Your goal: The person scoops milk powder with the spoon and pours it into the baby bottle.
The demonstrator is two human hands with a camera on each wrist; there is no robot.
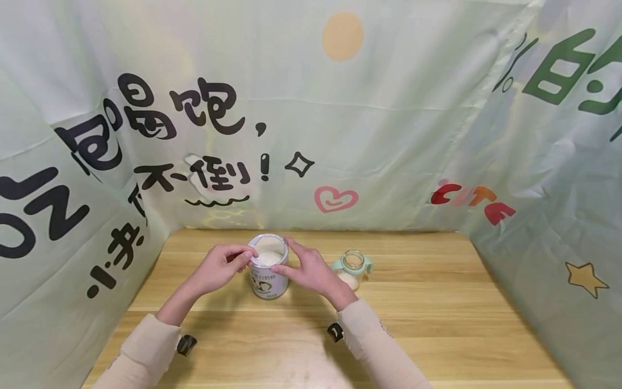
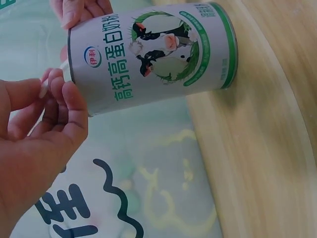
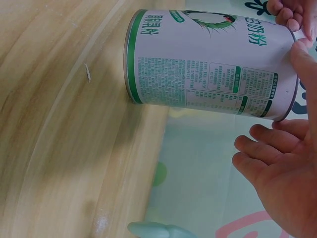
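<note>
A white and green milk powder can (image 1: 269, 286) stands upright on the table, its top uncovered and pale powder showing inside. My left hand (image 1: 220, 266) is at the can's left rim. Its thumb and fingers pinch a small whitish thing (image 2: 43, 89), mostly hidden by the fingers, so its kind cannot be made out. From the right, my right hand (image 1: 311, 270) holds the can near the top, thumb at the front rim and forefinger toward the back. In the right wrist view its other fingers (image 3: 270, 144) spread beside the can's side.
A clear baby bottle (image 1: 353, 261) with a mint-green handled collar stands uncapped right of the can, pale contents inside, partly behind my right wrist. Printed cloth (image 1: 389, 135) encloses the wooden table (image 1: 418, 324) at the back and sides. A small white scrap (image 3: 87, 73) lies near the can.
</note>
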